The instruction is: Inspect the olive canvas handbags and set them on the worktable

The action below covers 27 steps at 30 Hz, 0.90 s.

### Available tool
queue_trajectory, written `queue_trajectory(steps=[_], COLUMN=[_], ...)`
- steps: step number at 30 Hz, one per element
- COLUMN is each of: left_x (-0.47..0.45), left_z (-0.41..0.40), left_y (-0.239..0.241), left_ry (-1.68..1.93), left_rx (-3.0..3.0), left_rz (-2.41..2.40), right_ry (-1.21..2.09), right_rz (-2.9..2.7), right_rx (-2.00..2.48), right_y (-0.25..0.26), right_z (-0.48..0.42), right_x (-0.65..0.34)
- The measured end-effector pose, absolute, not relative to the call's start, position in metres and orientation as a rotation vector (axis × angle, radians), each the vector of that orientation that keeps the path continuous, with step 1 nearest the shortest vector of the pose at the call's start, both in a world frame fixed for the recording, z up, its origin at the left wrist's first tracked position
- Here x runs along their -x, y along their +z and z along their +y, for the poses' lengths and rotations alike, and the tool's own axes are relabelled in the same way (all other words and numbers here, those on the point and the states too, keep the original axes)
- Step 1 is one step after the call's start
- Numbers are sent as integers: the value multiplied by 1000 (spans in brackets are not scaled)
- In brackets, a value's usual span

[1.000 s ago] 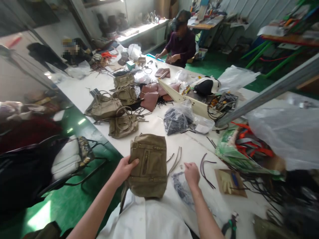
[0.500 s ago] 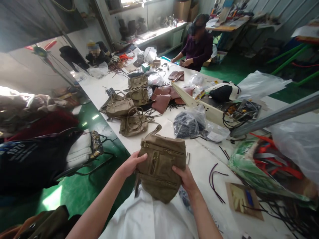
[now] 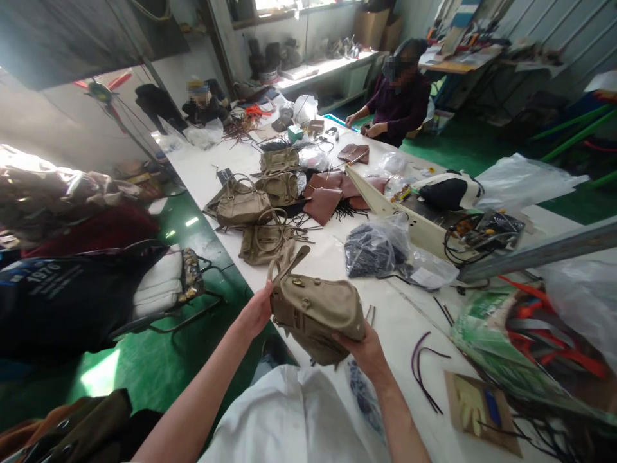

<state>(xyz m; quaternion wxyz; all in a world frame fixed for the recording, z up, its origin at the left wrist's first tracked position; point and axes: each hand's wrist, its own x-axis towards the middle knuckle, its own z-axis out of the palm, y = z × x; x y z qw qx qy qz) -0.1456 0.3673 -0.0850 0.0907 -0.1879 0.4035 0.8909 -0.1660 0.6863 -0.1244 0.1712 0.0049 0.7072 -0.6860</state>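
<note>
Both my hands hold an olive-tan canvas handbag above the near edge of the long white table. My left hand grips its left end, where a strap sticks up. My right hand supports its lower right corner from underneath. The bag is tipped so its top, with metal studs and buckles, faces me. Under it lies white cloth on my lap.
Three similar tan bags and brown leather pieces lie further up the table. Plastic bags of dark parts, loose cords, a cardboard piece and orange straps sit to the right. Two people sit at the far end. A chair stands left.
My right hand left the table and took the bag's lower right side. Both hands lifted the bag and tipped it from front-facing to top-facing.
</note>
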Motion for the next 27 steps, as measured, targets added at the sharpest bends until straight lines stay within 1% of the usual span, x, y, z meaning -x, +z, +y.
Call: queue_trajectory(steps=[6, 11, 14, 16, 19, 20, 22, 25, 27], left_x=[149, 151, 149, 146, 139, 136, 130, 123, 119], left_z=[372, 374, 375, 379, 392, 398, 407, 414, 413], left_y=[-68, -50, -44, -40, -31, -29, -27, -31, -35], left_ry=[2699, 2714, 2652, 2569, 2396, 2334, 2216, 2092, 2061], left_rx=[549, 612, 681, 720, 742, 733, 646, 455, 427], left_rz=[1363, 1456, 1626, 1799, 2048, 2147, 2379, 2695, 2828], right_ry=[-1878, -1840, -2012, -2084, -1879, -1836, -1861, -1973, -2036], right_rz=[2226, 2159, 1966, 2106, 2445, 2412, 2206, 2018, 1920], right_rx=[89, 152, 226, 250, 230, 214, 127, -89, -119], right_y=[-120, -107, -72, -41, 3, 12, 21, 14, 5], right_z=[684, 690, 696, 692, 668, 655, 628, 596, 585], right_x=[170, 173, 180, 186, 193, 195, 199, 204, 206])
